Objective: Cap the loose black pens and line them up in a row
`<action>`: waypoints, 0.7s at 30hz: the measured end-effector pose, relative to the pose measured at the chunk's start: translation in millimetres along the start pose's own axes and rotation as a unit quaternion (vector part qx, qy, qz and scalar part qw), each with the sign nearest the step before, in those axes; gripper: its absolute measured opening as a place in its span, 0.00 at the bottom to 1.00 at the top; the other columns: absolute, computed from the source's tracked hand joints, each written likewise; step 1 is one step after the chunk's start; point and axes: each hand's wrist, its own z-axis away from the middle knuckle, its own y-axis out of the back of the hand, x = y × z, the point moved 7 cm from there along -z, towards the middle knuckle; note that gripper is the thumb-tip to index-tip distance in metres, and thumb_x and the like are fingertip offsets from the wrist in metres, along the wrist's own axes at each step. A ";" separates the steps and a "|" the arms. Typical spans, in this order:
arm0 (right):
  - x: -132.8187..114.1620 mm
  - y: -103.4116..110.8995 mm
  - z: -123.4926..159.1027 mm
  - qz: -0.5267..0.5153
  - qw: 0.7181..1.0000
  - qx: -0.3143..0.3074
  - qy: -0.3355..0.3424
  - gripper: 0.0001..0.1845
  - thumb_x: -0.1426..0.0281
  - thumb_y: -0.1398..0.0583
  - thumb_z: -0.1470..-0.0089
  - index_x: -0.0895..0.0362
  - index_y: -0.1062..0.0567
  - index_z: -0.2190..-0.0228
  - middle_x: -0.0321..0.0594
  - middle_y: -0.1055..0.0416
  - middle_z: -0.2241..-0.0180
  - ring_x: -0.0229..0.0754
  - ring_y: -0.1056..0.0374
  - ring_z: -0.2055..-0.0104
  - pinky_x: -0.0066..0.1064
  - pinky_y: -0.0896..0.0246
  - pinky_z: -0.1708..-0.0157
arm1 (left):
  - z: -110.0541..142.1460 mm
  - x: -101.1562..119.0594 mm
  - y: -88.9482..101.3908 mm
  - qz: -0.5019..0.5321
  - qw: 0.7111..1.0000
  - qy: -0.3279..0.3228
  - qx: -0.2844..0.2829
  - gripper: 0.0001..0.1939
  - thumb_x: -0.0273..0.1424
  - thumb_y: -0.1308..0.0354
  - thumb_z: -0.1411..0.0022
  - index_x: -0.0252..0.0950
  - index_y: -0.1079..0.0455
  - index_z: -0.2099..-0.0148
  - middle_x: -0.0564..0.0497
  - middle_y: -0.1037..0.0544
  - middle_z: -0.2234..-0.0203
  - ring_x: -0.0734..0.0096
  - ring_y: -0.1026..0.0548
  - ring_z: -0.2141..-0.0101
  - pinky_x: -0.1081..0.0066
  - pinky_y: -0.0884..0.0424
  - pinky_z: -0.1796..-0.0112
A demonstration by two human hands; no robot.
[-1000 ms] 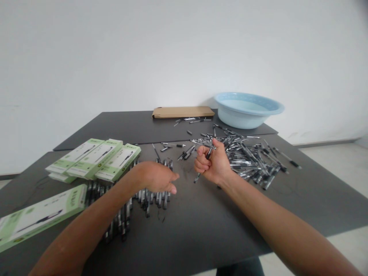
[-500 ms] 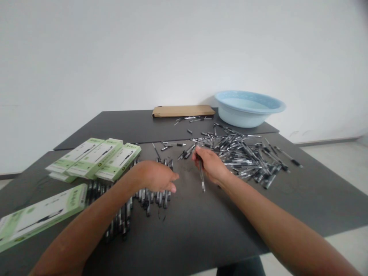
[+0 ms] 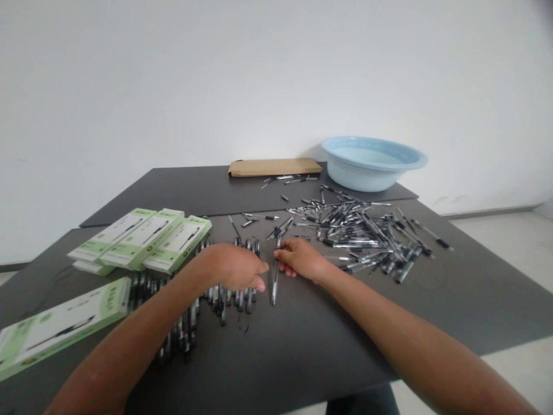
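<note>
My right hand (image 3: 300, 258) pinches a clear-barrelled gel pen (image 3: 275, 287), which points lengthwise toward me, just right of the lined-up pens. My left hand (image 3: 237, 267) lies over the row of pens (image 3: 223, 302), its thumb and forefinger reaching out apart toward the held pen; its other fingers are hidden. More pens (image 3: 188, 331) lie under and beside the left forearm. A loose heap of clear and black pens (image 3: 367, 233) spreads to the right of my right hand.
White-and-green pen boxes (image 3: 179, 243) stand stacked at the left, with another box (image 3: 64, 323) nearer me. A blue basin (image 3: 371, 176) and a flat brown cardboard piece (image 3: 274, 167) are at the back. Small pen parts (image 3: 271, 218) lie scattered mid-table.
My right hand has moved left with the pen, away from the heap and close to the left fingertips. My left hand has hardly moved.
</note>
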 end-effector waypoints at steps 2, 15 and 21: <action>1.4 -1.0 -1.3 0.002 1.000 -0.004 0.001 0.04 0.71 0.41 0.48 0.58 0.30 0.68 0.31 0.31 0.83 0.30 0.39 0.87 0.20 0.45 0.88 | -0.8 -0.1 -0.1 0.004 1.000 0.003 0.005 0.20 0.37 0.50 0.37 0.37 0.31 0.45 0.41 0.21 0.57 0.55 0.23 0.61 0.66 0.31 0.64; 1.5 -31.6 7.3 -0.012 0.996 -0.067 0.051 0.09 0.70 0.46 0.42 0.56 0.35 0.58 0.32 0.31 0.78 0.34 0.33 0.81 0.24 0.38 0.81 | 1.8 5.7 0.9 -0.026 0.999 0.007 -0.028 0.19 0.35 0.52 0.34 0.35 0.32 0.44 0.40 0.22 0.56 0.55 0.24 0.60 0.66 0.31 0.64; -28.8 20.8 9.9 0.165 0.970 0.092 0.152 0.06 0.69 0.44 0.44 0.56 0.28 0.65 0.36 0.29 0.73 0.35 0.34 0.75 0.26 0.43 0.74 | 7.0 -4.3 2.6 -0.015 0.999 0.028 -0.001 0.23 0.39 0.53 0.34 0.38 0.37 0.40 0.39 0.25 0.50 0.51 0.26 0.54 0.64 0.31 0.60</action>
